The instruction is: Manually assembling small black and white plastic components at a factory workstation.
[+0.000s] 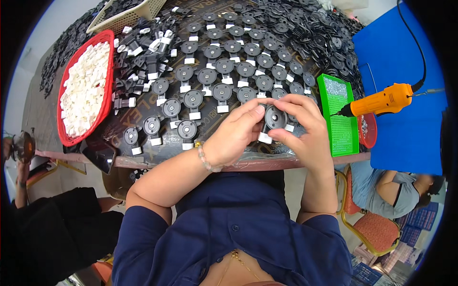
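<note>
Between my two hands, just above the table's near edge, is a round black plastic part with a white end piece (275, 117). My left hand (238, 125) pinches its left side with thumb and fingers. On the right side, my right hand (305, 126) curls its fingers over the top rim, thumb near the white end. Beyond my hands, rows of similar black discs with white ends (222, 92) lie spread on the dark tabletop. A few more of these parts (187, 128) lie left of my left forearm.
A red basket of small white pieces (86, 90) stands left, beside loose black pieces (145, 62). Black discs (310, 28) are heaped at the far right. An orange electric screwdriver (381, 100) hangs over a green tray (338, 119) of screws, near a red bowl (367, 129). People sit on both sides.
</note>
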The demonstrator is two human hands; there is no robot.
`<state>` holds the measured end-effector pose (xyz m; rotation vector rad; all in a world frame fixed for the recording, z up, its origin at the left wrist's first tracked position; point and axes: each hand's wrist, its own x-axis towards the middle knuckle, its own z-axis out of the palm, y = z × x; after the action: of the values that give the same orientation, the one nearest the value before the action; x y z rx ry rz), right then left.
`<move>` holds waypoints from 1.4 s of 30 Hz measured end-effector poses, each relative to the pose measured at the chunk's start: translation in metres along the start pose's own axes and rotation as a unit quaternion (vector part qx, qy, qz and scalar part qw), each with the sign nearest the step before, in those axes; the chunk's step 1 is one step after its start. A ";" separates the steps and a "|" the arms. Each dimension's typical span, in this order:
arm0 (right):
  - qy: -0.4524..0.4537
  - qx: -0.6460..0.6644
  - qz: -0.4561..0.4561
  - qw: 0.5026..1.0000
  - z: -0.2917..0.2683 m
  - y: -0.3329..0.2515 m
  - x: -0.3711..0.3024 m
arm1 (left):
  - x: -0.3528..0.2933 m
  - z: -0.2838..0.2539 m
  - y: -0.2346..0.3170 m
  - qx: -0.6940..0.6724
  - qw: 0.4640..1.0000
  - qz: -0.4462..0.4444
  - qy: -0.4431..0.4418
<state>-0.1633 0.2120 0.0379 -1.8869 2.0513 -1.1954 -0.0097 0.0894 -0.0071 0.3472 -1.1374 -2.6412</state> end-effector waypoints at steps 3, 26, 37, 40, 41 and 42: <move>-0.013 0.003 -0.034 0.999 0.001 -0.007 -0.004 | -0.019 0.002 -0.005 -0.032 0.999 0.002 0.001; -0.210 0.129 -0.098 0.964 0.077 -0.052 0.013 | -0.133 -0.042 -0.017 -0.016 0.991 0.072 0.113; -0.160 -0.043 -0.054 0.985 0.101 -0.012 0.025 | -0.134 -0.086 0.080 0.706 0.542 0.329 0.316; -0.154 -0.042 -0.050 0.986 0.102 -0.016 0.026 | -0.109 -0.120 0.111 0.866 0.303 0.270 0.293; -0.153 -0.043 -0.051 0.986 0.097 -0.019 0.028 | -0.103 -0.130 0.116 0.895 0.244 0.238 0.286; -0.134 -0.038 -0.046 0.989 0.088 -0.021 0.031 | -0.097 -0.137 0.121 0.920 0.187 0.207 0.276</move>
<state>-0.1040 0.1460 0.0033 -2.0669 1.9106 -0.8334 0.1401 -0.0535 0.0014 0.8438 -2.4938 0.6892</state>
